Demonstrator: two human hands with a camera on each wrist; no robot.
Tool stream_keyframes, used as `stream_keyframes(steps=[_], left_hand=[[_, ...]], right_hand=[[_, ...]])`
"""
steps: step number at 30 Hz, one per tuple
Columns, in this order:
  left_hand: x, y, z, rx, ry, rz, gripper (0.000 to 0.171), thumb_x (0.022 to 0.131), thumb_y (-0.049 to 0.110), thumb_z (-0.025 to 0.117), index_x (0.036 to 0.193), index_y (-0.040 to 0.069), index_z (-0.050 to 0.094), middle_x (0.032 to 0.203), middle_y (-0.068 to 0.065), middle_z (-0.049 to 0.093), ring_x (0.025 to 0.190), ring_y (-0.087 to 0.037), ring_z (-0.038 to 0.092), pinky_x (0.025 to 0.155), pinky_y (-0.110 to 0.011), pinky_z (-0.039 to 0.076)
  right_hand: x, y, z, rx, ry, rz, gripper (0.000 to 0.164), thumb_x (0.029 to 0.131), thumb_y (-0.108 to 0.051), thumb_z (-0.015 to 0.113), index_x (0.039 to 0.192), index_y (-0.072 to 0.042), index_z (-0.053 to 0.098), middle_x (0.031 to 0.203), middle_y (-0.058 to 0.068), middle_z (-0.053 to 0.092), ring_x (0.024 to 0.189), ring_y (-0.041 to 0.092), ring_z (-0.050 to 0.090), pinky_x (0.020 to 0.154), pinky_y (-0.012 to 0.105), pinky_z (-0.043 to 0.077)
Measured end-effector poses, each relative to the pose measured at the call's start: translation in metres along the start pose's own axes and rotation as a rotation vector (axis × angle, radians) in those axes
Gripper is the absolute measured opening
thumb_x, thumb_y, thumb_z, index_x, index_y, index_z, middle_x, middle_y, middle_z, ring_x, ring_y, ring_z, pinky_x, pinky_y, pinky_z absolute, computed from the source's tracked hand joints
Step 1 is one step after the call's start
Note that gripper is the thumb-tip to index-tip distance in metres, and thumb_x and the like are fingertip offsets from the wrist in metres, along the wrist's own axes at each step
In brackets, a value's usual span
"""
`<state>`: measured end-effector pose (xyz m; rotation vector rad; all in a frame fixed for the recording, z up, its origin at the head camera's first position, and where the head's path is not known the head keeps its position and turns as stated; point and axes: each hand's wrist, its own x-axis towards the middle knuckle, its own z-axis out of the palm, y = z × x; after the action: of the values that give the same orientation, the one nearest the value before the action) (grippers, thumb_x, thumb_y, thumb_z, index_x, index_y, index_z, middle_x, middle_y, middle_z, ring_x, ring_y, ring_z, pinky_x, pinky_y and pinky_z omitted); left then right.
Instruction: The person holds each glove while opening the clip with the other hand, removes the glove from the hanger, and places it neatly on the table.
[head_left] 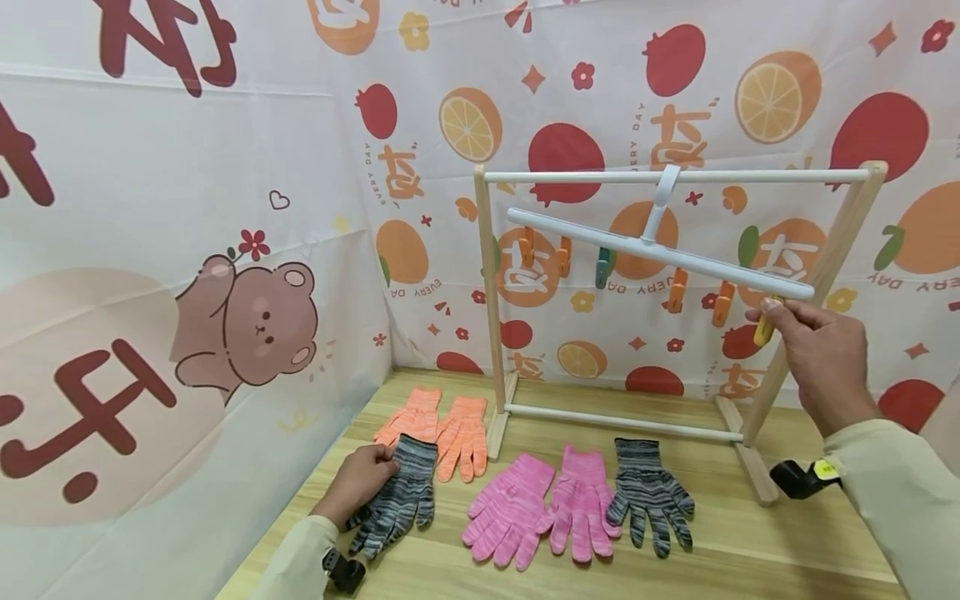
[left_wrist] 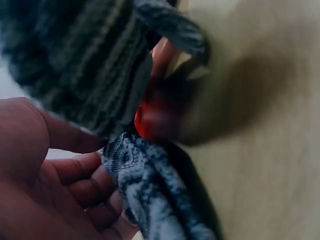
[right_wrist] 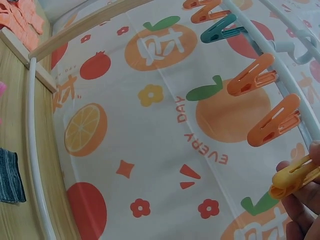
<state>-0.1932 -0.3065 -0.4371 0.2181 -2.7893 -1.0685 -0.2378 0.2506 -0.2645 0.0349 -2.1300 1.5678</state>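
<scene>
My left hand [head_left: 356, 483] pinches a dark grey striped knit glove [head_left: 411, 477] near its cuff at the left of the table. In the left wrist view the thumb and fingers meet at the edge of the grey knit fabric [left_wrist: 145, 175]. My right hand [head_left: 828, 358] is raised and pinches a yellow clothespin [right_wrist: 294, 177] at the low right end of a white hanger bar [head_left: 585, 235]. Along that tilted bar hang several orange clothespins [head_left: 677, 290] and one teal clothespin [head_left: 603, 268]. The bar's hook [head_left: 663, 196] sits over the rack's top rail.
A wooden drying rack [head_left: 491, 308] with white rails stands on the table [head_left: 720, 542]. Two orange gloves [head_left: 462, 433] lie behind the held glove. Two pink gloves [head_left: 513, 508] and another grey glove [head_left: 649, 492] lie in front of the rack. Printed cloth [head_left: 315, 167] lines the walls.
</scene>
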Motion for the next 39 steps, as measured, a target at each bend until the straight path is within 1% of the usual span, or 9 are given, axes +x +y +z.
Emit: stream_keyframes(steps=[3,6,12,17,20,23,28,33,39], left_hand=[[0.000,-0.001,-0.001,0.048,0.005,0.005,0.011,0.094,0.008,0.063,0.085,0.002,0.062,0.076,-0.003,0.056,0.066,-0.018,0.048,0.063,-0.035,0.040],[0.000,-0.001,-0.001,0.083,0.010,0.002,0.016,0.094,0.009,0.064,0.103,-0.003,0.070,0.091,-0.008,0.068,0.073,-0.020,0.056,0.066,-0.038,0.046],[0.000,-0.002,-0.002,0.119,0.008,-0.001,0.015,0.094,0.009,0.063,0.101,-0.003,0.070,0.085,-0.006,0.066,0.067,-0.020,0.053,0.062,-0.037,0.044],[-0.003,0.007,-0.010,0.143,0.024,-0.007,0.017,0.098,0.016,0.060,0.097,0.000,0.067,0.079,-0.006,0.063,0.062,-0.020,0.051,0.056,-0.036,0.042],[-0.004,0.023,-0.016,0.163,0.073,0.036,0.019,0.101,0.018,0.056,0.093,0.003,0.065,0.074,-0.004,0.058,0.059,-0.019,0.050,0.054,-0.035,0.040],[-0.002,0.044,-0.019,0.180,0.129,0.130,0.019,0.102,0.018,0.057,0.100,0.002,0.067,0.080,-0.004,0.063,0.061,-0.017,0.053,0.057,-0.036,0.044],[0.001,0.086,-0.013,0.171,0.169,0.265,0.015,0.101,0.018,0.063,0.103,0.005,0.070,0.088,-0.004,0.065,0.070,-0.017,0.057,0.066,-0.040,0.049],[0.000,0.121,0.001,0.106,0.143,0.356,0.011,0.101,0.019,0.064,0.103,0.009,0.070,0.091,-0.001,0.065,0.081,-0.017,0.060,0.073,-0.042,0.051],[0.000,0.148,0.018,0.011,0.099,0.410,0.012,0.101,0.018,0.063,0.106,0.010,0.070,0.096,0.000,0.067,0.092,-0.020,0.064,0.080,-0.044,0.052]], right_hand=[[0.000,0.001,0.000,-0.042,-0.016,-0.008,0.060,0.099,-0.052,0.058,0.137,-0.005,0.064,0.096,-0.027,0.067,0.115,0.009,0.042,0.113,0.053,0.026],[0.001,0.000,0.000,-0.072,-0.036,-0.007,0.066,0.098,-0.054,0.058,0.140,-0.003,0.060,0.092,-0.032,0.065,0.115,0.010,0.042,0.110,0.055,0.028],[0.002,-0.001,0.001,-0.111,-0.041,0.013,0.073,0.095,-0.058,0.061,0.145,-0.006,0.055,0.102,-0.025,0.061,0.111,0.011,0.043,0.103,0.052,0.034],[0.004,-0.001,0.002,-0.073,-0.048,0.021,0.070,0.097,-0.052,0.062,0.150,-0.007,0.049,0.101,-0.023,0.060,0.114,0.012,0.045,0.109,0.056,0.033],[0.004,-0.001,0.002,-0.068,-0.041,0.020,0.069,0.099,-0.050,0.060,0.151,-0.008,0.047,0.104,-0.020,0.060,0.115,0.014,0.045,0.110,0.057,0.033],[0.003,-0.001,0.001,-0.074,-0.024,0.015,0.069,0.100,-0.051,0.058,0.153,-0.009,0.044,0.120,-0.008,0.061,0.119,0.018,0.044,0.113,0.059,0.031],[0.002,0.000,-0.003,-0.091,-0.002,0.006,0.071,0.100,-0.054,0.055,0.153,-0.010,0.043,0.129,-0.001,0.059,0.120,0.016,0.047,0.113,0.057,0.033],[0.001,0.001,-0.005,-0.123,0.021,0.010,0.071,0.099,-0.056,0.055,0.153,-0.011,0.045,0.128,-0.003,0.062,0.119,0.010,0.052,0.112,0.049,0.038],[0.001,0.004,-0.003,-0.169,0.029,0.031,0.069,0.100,-0.055,0.053,0.154,-0.012,0.043,0.148,0.018,0.052,0.125,0.018,0.053,0.110,0.049,0.041]])
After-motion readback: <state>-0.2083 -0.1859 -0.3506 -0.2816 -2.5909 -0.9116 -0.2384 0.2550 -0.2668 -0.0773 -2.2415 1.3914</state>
